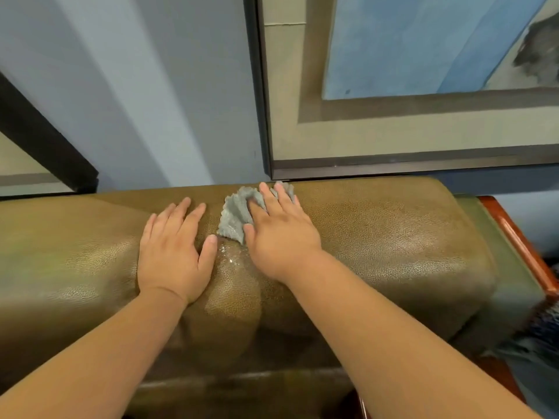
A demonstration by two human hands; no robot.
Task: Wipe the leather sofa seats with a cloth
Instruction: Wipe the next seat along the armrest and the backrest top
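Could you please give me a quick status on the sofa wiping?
Left hand flat on sofa back. Right hand pressing grey cloth on the leather. Nothing in the way.

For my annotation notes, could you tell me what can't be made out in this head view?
- Cloth: its full extent, covered by the right hand.
- Sofa seats: hidden below the backrest and forearms.
- Framed picture: cut off by the top and right edges.
- Dark object at the lower right: blurred, cropped.

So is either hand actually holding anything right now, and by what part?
Right hand presses the grey cloth flat on the sofa, fingers over its right side. Left hand holds nothing.
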